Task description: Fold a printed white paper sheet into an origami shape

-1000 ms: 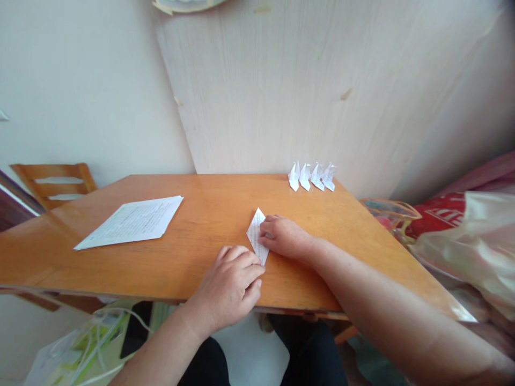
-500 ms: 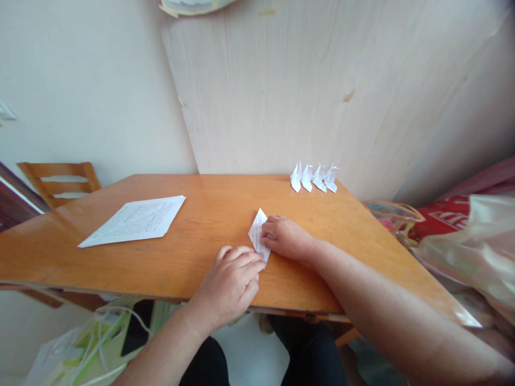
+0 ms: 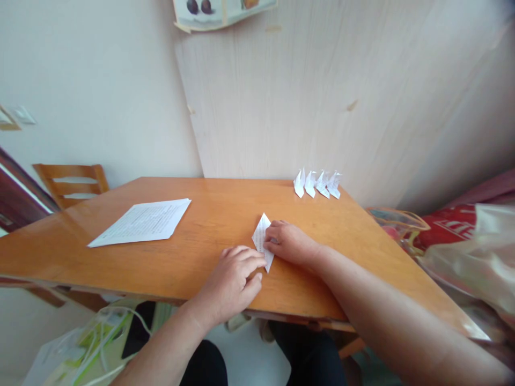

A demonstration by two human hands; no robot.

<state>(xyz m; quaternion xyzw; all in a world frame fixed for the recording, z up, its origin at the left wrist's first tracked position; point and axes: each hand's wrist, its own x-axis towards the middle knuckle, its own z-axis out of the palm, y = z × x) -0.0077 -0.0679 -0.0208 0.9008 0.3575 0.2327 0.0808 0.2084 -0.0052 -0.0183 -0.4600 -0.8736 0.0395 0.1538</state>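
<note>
A folded piece of printed paper (image 3: 259,231), shaped like a narrow diamond, lies on the wooden table in front of me. My right hand (image 3: 290,242) is on its right edge, fingers curled and closed on the paper, covering part of that side. From the lower left, my left hand (image 3: 237,273) reaches its fingertips onto the paper's lower part. Its fingers are stretched out, with the thumb apart from them. Toward the back right of the table, several folded paper birds (image 3: 310,185) stand in a row.
A stack of printed sheets (image 3: 140,221) lies on the left of the wooden table (image 3: 225,203). Behind it stands a wooden chair (image 3: 72,179). Plastic bags (image 3: 475,262) crowd the right side, and white cables (image 3: 104,332) hang below the table's front left edge.
My left thumb has moved away from its fingers and the paper's lower tip shows more. The right hand stays on the paper. The camera view has shifted slightly.
</note>
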